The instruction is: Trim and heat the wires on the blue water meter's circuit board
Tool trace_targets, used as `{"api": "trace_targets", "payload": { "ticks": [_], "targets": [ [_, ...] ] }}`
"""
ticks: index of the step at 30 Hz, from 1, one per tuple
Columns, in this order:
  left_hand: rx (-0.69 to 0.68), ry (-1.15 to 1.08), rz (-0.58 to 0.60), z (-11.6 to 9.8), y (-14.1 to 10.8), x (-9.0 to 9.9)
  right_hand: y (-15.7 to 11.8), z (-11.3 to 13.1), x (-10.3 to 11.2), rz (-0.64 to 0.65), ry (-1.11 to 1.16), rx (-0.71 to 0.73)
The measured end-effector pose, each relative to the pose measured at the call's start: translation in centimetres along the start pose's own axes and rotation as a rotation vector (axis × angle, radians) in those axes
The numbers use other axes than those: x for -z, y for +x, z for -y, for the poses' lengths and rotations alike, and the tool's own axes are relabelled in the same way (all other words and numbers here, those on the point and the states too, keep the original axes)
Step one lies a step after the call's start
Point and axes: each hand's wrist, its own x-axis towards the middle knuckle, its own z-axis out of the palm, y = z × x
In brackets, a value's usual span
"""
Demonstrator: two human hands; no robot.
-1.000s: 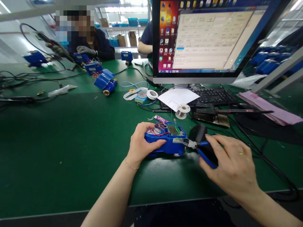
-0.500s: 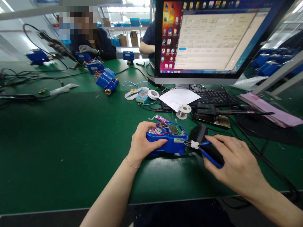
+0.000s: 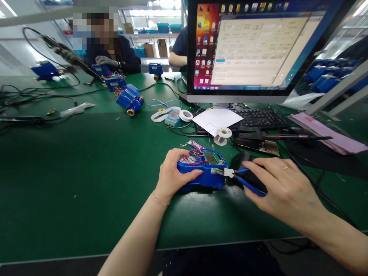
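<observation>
A blue meter [image 3: 208, 177] with a small display, a green circuit board and loose red and dark wires on top lies on the green bench. My left hand [image 3: 173, 170] is closed around its left end, thumb along the near side. In my right hand [image 3: 283, 188] is a pair of pliers [image 3: 229, 173] with blue handles. Their jaws overlap a pale label [image 3: 217, 171] on the meter's near side; whether they grip it I cannot tell. Just behind the meter lies a purple-wrapped cylinder [image 3: 196, 145] with white leads.
Behind stand a monitor [image 3: 244, 57] and a keyboard [image 3: 263, 117], with white paper [image 3: 217, 119] and a solder spool [image 3: 222, 136] in front. A soldering iron [image 3: 296, 137] lies right. Several blue meters [image 3: 130, 99] and cables are back left. Two people [image 3: 126, 53] sit across the bench.
My right hand has moved slightly left and up with the pliers, bringing their jaws farther over the label. My left hand and the meter stay in place.
</observation>
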Motion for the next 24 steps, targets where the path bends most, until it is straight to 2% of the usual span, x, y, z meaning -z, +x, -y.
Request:
{"api": "trace_targets", "payload": {
  "ticks": [7,17,24],
  "targets": [
    [0.014,0.000,0.009,-0.1,0.0,0.1,0.1,-0.5,0.0,-0.037,-0.023,0.069],
    [0.015,-0.012,0.019,-0.1,0.0,0.1,-0.8,-0.7,0.0,-0.151,-0.211,0.315],
    [0.033,-0.007,0.027,-0.1,-0.2,0.2,-1.2,-1.4,-0.1,-0.201,-0.237,0.407]
  ]
}}
